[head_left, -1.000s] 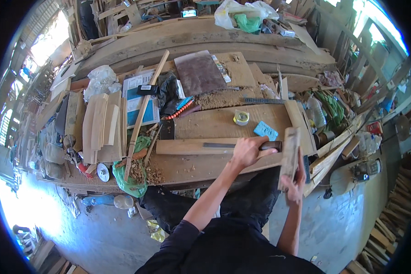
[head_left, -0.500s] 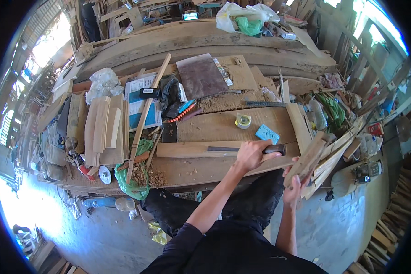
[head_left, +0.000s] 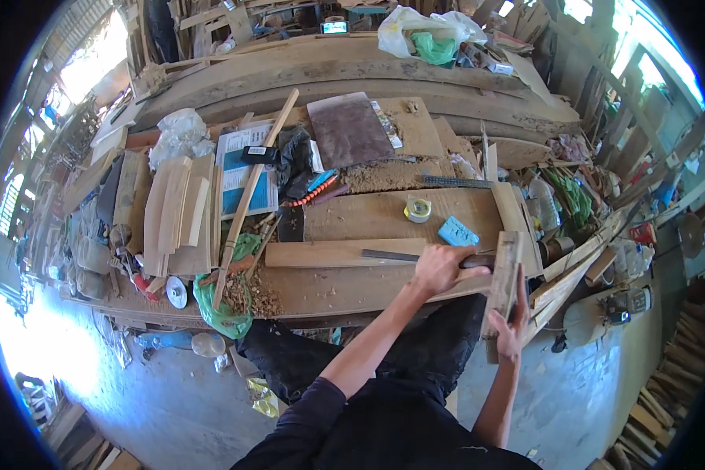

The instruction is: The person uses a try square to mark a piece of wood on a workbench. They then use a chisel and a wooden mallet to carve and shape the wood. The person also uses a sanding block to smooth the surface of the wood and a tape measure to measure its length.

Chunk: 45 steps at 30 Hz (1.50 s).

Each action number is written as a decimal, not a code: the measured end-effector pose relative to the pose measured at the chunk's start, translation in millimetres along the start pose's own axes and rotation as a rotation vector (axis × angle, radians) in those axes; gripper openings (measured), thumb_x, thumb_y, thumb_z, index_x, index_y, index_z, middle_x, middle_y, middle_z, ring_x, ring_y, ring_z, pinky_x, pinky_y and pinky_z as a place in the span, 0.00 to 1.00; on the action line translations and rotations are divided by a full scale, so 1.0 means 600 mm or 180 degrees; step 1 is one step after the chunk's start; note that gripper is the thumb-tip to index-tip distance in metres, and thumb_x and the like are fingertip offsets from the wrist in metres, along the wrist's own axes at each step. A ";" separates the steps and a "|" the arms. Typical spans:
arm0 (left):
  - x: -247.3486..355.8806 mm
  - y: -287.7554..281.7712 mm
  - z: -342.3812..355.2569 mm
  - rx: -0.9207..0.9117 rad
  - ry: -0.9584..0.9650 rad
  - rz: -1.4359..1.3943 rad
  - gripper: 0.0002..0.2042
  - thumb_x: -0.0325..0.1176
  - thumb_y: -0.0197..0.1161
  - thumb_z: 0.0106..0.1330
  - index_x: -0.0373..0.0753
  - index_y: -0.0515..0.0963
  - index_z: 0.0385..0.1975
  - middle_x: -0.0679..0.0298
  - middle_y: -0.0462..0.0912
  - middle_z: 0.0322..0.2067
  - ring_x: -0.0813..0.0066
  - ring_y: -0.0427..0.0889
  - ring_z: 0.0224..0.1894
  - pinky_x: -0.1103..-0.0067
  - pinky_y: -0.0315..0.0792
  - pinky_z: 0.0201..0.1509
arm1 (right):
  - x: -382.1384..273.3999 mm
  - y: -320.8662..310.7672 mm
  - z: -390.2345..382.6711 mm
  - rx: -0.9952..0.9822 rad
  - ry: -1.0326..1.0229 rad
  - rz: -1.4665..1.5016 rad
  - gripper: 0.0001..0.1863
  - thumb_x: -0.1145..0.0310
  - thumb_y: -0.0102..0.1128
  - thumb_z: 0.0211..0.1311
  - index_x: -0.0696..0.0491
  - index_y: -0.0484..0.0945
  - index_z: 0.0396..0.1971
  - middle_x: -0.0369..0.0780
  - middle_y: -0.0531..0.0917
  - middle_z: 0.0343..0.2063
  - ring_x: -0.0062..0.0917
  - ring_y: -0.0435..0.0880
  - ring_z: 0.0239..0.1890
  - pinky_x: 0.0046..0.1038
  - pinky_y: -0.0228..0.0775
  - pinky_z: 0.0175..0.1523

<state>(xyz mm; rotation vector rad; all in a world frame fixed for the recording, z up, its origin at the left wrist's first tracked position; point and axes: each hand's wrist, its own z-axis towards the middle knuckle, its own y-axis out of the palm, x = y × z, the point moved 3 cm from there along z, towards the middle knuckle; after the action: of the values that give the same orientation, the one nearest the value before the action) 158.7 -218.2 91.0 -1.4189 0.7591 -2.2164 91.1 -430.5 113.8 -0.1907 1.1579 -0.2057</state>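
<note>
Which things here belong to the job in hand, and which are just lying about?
Seemingly in use:
- chisel-like tool, in left hand
- wood block, in right hand
- board by the blade

Apparently lying about:
- tape
- blue block
- dark sheet
- disc

Lit mainly by daylight through a left opening (head_left: 95, 61) and a right opening (head_left: 664, 48), blown out to white. Washed by heavy glare at lower left of the floor (head_left: 164, 395). Evenly and softly lit over the workbench (head_left: 352, 294), shadowed beneath its front edge. Bowed and softened toward edges, fringed blue against black.
</note>
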 end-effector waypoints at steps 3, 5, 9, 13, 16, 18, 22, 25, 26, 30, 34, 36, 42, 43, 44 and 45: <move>-0.002 0.002 0.003 0.0056 0.0040 -0.0053 0.33 0.70 0.62 0.67 0.41 0.86 0.46 0.53 0.89 0.33 0.46 0.88 0.37 0.57 0.79 0.40 | 0.005 -0.010 -0.007 0.0533 0.0153 0.1105 0.44 0.58 0.60 0.63 0.55 0.60 0.79 0.46 0.79 0.61 0.28 0.80 0.42 0.33 0.76 0.47; 0.005 0.006 0.008 0.0013 0.0046 -0.0074 0.33 0.70 0.61 0.67 0.41 0.86 0.46 0.52 0.89 0.34 0.46 0.88 0.38 0.57 0.79 0.41 | 0.031 -0.011 -0.026 0.0880 0.0437 0.1363 0.43 0.60 0.60 0.63 0.55 0.60 0.79 0.46 0.78 0.63 0.29 0.80 0.45 0.34 0.76 0.50; -0.011 0.014 0.006 0.0064 -0.0009 -0.0062 0.34 0.74 0.59 0.66 0.43 0.86 0.43 0.50 0.89 0.32 0.44 0.88 0.37 0.54 0.80 0.42 | -0.019 0.012 -0.021 -0.0126 0.0388 -0.0315 0.59 0.62 0.70 0.53 0.56 0.49 0.84 0.49 0.67 0.76 0.38 0.69 0.74 0.38 0.61 0.77; -0.004 0.010 0.001 -0.0113 0.0089 -0.0034 0.34 0.73 0.59 0.66 0.43 0.86 0.42 0.50 0.88 0.31 0.43 0.88 0.36 0.54 0.80 0.42 | -0.029 -0.003 -0.019 0.0102 0.0462 0.0519 0.60 0.58 0.69 0.54 0.51 0.47 0.85 0.48 0.72 0.70 0.36 0.78 0.63 0.36 0.71 0.67; 0.038 -0.012 -0.006 -0.0139 0.0453 -0.0328 0.33 0.74 0.59 0.65 0.45 0.86 0.43 0.52 0.89 0.31 0.45 0.89 0.36 0.57 0.81 0.41 | -0.021 -0.006 -0.013 0.0862 0.0514 0.1131 0.57 0.55 0.65 0.58 0.46 0.45 0.86 0.45 0.78 0.55 0.27 0.79 0.37 0.29 0.76 0.40; 0.058 -0.043 -0.012 -0.0301 0.0443 -0.0041 0.34 0.74 0.60 0.64 0.45 0.86 0.44 0.52 0.89 0.32 0.46 0.89 0.36 0.58 0.81 0.42 | -0.005 -0.004 -0.005 0.0927 0.0590 0.1251 0.57 0.56 0.65 0.58 0.46 0.45 0.86 0.46 0.78 0.56 0.28 0.79 0.37 0.29 0.75 0.39; 0.001 -0.092 -0.036 0.0057 0.0162 0.0229 0.34 0.74 0.60 0.64 0.45 0.87 0.45 0.52 0.90 0.32 0.48 0.90 0.36 0.60 0.82 0.41 | -0.006 0.016 0.005 0.0646 0.0482 0.1296 0.57 0.55 0.66 0.59 0.47 0.45 0.85 0.47 0.78 0.56 0.29 0.79 0.37 0.30 0.75 0.40; -0.059 -0.104 -0.057 0.0168 -0.0224 0.0387 0.34 0.74 0.61 0.64 0.45 0.87 0.45 0.52 0.89 0.30 0.48 0.89 0.35 0.59 0.81 0.40 | -0.024 0.042 0.023 0.0623 0.0321 0.1428 0.57 0.54 0.66 0.60 0.47 0.44 0.85 0.47 0.78 0.56 0.29 0.79 0.37 0.30 0.75 0.40; -0.071 -0.105 -0.060 0.0125 -0.0380 0.0425 0.34 0.74 0.61 0.64 0.45 0.87 0.44 0.52 0.89 0.29 0.47 0.89 0.35 0.59 0.81 0.40 | -0.032 0.054 0.025 0.0661 0.0277 0.1506 0.57 0.54 0.67 0.60 0.47 0.43 0.85 0.47 0.78 0.56 0.29 0.79 0.37 0.30 0.75 0.40; -0.077 -0.089 -0.059 0.0120 -0.0465 0.0500 0.34 0.73 0.64 0.63 0.44 0.87 0.42 0.53 0.87 0.25 0.46 0.89 0.32 0.58 0.81 0.37 | 0.016 0.107 -0.005 0.0690 0.0621 0.1528 0.58 0.60 0.69 0.60 0.46 0.43 0.85 0.49 0.76 0.63 0.32 0.82 0.46 0.35 0.80 0.48; -0.087 -0.086 -0.064 0.0284 -0.0479 0.0557 0.34 0.75 0.62 0.63 0.46 0.88 0.41 0.54 0.88 0.26 0.46 0.89 0.31 0.57 0.81 0.36 | 0.044 0.122 0.006 -0.0436 0.0437 0.0792 0.56 0.63 0.68 0.62 0.45 0.44 0.86 0.45 0.76 0.64 0.27 0.82 0.51 0.32 0.81 0.49; -0.088 -0.085 -0.066 0.0191 -0.0486 0.0608 0.34 0.75 0.62 0.63 0.45 0.88 0.40 0.54 0.89 0.27 0.47 0.89 0.31 0.58 0.82 0.37 | 0.038 0.125 -0.001 -0.0193 0.0726 0.1400 0.55 0.64 0.66 0.63 0.45 0.44 0.86 0.44 0.77 0.63 0.25 0.82 0.51 0.30 0.82 0.48; -0.091 -0.085 -0.057 0.0710 -0.0340 0.0479 0.33 0.74 0.63 0.63 0.45 0.88 0.40 0.54 0.89 0.27 0.48 0.89 0.31 0.57 0.82 0.37 | 0.055 0.135 -0.035 -0.0153 0.1186 0.1373 0.55 0.62 0.66 0.60 0.49 0.47 0.85 0.44 0.72 0.70 0.29 0.82 0.57 0.33 0.76 0.60; -0.092 -0.086 -0.058 0.0670 -0.0356 0.0445 0.33 0.73 0.63 0.63 0.45 0.88 0.40 0.54 0.89 0.27 0.48 0.89 0.31 0.57 0.82 0.37 | 0.049 0.130 -0.027 -0.0591 0.1008 0.0932 0.55 0.61 0.67 0.58 0.51 0.48 0.85 0.44 0.69 0.74 0.32 0.81 0.61 0.35 0.72 0.67; -0.094 -0.088 -0.056 0.0628 -0.0369 0.0410 0.33 0.73 0.63 0.63 0.45 0.88 0.39 0.54 0.88 0.26 0.48 0.89 0.31 0.57 0.81 0.37 | 0.034 0.125 -0.015 -0.0582 0.0752 0.0831 0.55 0.61 0.67 0.58 0.52 0.49 0.85 0.44 0.67 0.76 0.33 0.81 0.62 0.35 0.70 0.70; -0.095 -0.089 -0.057 0.0585 -0.0382 0.0374 0.33 0.73 0.63 0.63 0.45 0.88 0.39 0.54 0.88 0.26 0.48 0.89 0.31 0.57 0.81 0.37 | 0.042 0.119 -0.016 -0.0404 0.0878 0.1106 0.55 0.60 0.67 0.58 0.52 0.49 0.85 0.44 0.67 0.76 0.33 0.81 0.62 0.35 0.70 0.70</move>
<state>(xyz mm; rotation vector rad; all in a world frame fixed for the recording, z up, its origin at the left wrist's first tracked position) 148.4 -135.0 73.6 -1.3669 0.5674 -2.0348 96.4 -368.6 69.8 -0.0708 1.4587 0.1540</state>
